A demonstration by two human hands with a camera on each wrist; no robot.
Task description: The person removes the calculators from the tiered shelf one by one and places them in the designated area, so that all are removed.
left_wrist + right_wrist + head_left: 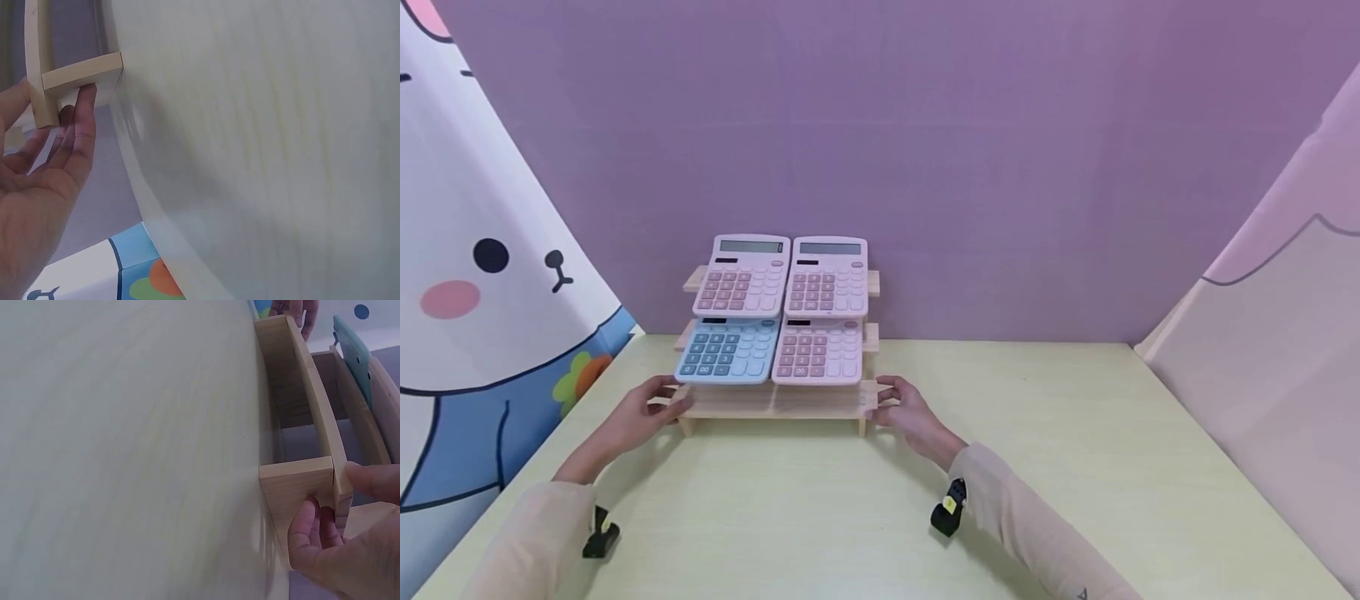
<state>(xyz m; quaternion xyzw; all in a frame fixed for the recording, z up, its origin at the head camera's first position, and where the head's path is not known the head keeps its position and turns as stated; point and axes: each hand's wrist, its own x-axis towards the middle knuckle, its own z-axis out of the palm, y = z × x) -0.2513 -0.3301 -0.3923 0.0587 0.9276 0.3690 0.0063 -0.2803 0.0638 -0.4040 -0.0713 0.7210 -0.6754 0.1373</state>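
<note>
1. Well left of the rack [775, 403], a cloth [475, 350] printed with a cartoon animal is seen.
2. At the rack's left end, its lowest board is gripped by the left hand [638, 412], thumb above and fingers beneath.
3. The rack is stood on the table [1075, 433], in front of the purple wall [962, 167].
4. On the rack's left half, a blue calculator [730, 354] is propped low; its top is hidden by a pink calculator [747, 279] leaned above it.
5. On the rack's right half, a second pink one [817, 354] is propped low, and a third pink one [825, 279] above it.
6. At the rack's right end, the lowest board is pinched by the right hand [913, 412], thumb above, fingers beneath.
7. Well right of the rack, a pale cloth [1262, 375] is seen.
</note>
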